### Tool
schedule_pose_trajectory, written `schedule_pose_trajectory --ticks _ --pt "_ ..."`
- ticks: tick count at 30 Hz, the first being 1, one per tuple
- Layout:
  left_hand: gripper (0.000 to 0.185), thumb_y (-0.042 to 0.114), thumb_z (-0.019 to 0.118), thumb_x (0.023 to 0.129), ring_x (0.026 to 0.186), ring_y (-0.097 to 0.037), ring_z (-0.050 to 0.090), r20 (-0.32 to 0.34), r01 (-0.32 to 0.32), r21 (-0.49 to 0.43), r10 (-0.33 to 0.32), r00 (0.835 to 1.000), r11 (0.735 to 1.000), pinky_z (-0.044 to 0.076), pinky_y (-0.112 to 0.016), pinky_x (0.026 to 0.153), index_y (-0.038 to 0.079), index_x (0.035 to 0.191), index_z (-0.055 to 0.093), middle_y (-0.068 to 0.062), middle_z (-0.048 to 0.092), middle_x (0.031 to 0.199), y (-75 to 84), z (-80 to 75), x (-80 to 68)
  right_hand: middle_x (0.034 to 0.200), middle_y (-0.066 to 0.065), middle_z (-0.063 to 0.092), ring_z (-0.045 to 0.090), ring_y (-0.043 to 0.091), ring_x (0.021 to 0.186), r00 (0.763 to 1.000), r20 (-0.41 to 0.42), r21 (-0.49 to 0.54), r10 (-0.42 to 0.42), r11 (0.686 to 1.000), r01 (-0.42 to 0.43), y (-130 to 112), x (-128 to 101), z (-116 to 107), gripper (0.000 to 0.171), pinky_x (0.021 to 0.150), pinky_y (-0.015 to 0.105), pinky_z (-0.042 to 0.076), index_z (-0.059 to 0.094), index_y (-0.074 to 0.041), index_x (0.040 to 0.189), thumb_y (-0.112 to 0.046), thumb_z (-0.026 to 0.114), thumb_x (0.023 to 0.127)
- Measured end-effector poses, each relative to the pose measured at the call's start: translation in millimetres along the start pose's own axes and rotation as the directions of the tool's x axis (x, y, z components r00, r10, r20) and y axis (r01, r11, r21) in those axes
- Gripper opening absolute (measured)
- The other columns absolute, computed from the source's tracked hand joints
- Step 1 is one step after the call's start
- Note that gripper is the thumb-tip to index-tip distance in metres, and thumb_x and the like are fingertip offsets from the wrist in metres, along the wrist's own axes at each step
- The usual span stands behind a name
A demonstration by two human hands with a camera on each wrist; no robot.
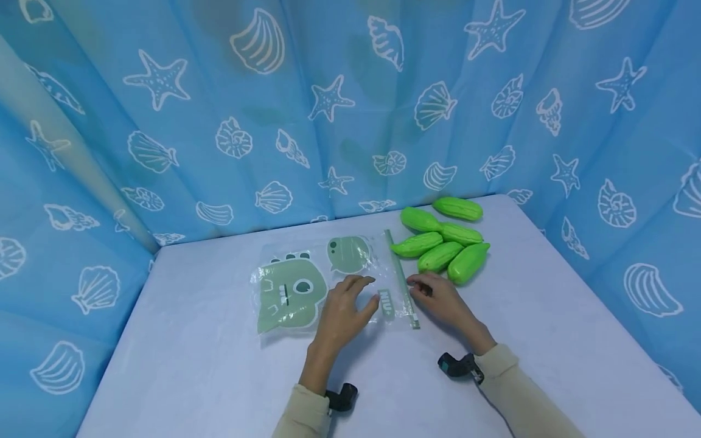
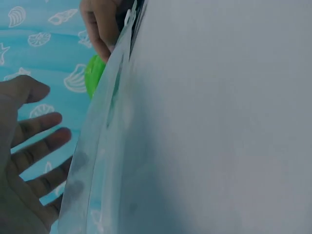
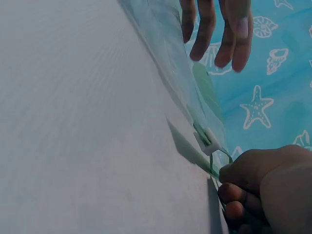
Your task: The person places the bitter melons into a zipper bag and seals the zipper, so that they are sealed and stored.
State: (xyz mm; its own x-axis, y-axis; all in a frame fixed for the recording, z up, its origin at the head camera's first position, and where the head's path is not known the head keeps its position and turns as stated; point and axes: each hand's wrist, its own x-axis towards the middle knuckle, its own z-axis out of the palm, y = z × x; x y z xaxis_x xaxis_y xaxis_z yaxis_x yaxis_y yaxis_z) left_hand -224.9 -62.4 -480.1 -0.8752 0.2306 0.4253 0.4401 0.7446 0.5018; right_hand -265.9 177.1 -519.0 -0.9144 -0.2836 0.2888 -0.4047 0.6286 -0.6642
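Note:
A clear zip bag [image 1: 292, 292] with a green dinosaur print lies on the table, its green zip strip [image 1: 401, 277] along the right edge. My left hand [image 1: 341, 307] hovers over the bag's right part, fingers spread and relaxed, holding nothing. At the zip edge my right hand [image 1: 442, 299] pinches the bag's rim between thumb and curled fingers. In the right wrist view a pale slider [image 3: 208, 141] sits on the strip just beyond the thumb, and the rim gapes a little there. Several bright green bitter melons [image 1: 468, 263] lie close behind the right hand.
The white-covered table [image 1: 197, 365] runs back to a blue curtain [image 1: 323, 146] with white shells and starfish, which also surrounds both sides. The melons form a loose cluster at the table's back right. A small black camera [image 1: 459, 365] is strapped to each wrist.

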Motion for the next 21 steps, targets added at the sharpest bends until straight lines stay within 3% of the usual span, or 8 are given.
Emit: schedule_pose_trajectory --ticks 6,13,21 --pt "0.037 0.037 0.056 0.087 0.094 -0.013 0.058 0.049 0.031 0.002 -0.031 0.998 1.0 0.049 -0.034 0.075 0.022 0.121 0.058 0.006 0.059 0.109 3.9 9.1 6.7 0.081 -0.005 0.052 0.049 0.009 0.07 1.0 0.0 -0.013 0.001 1.0 -0.001 -2 4 2 0.023 0.06 0.024 0.044 0.065 -0.01 0.108 -0.013 0.062 0.085" --pt "0.04 0.037 0.054 0.088 0.094 -0.011 0.058 0.124 0.103 0.004 -0.102 0.987 0.995 0.049 -0.032 0.074 0.025 0.126 0.054 0.004 0.061 0.112 4.7 15.3 11.2 0.082 -0.005 0.052 0.05 0.009 0.071 1.0 -0.002 -0.023 -0.019 1.0 0.019 -2 8 3 0.026 0.06 0.024 0.044 0.065 -0.01 0.111 -0.015 0.063 0.085" --pt "0.036 0.037 0.054 0.089 0.091 -0.011 0.06 0.113 0.096 0.0 -0.095 0.989 0.995 0.05 -0.03 0.071 0.021 0.12 0.059 0.003 0.064 0.106 10.0 23.1 19.4 0.101 -0.002 0.05 0.049 0.011 0.085 0.999 0.036 -0.052 -0.022 0.998 0.024 2 8 5 0.039 0.072 0.03 0.045 0.06 -0.009 0.121 -0.02 0.067 0.084"
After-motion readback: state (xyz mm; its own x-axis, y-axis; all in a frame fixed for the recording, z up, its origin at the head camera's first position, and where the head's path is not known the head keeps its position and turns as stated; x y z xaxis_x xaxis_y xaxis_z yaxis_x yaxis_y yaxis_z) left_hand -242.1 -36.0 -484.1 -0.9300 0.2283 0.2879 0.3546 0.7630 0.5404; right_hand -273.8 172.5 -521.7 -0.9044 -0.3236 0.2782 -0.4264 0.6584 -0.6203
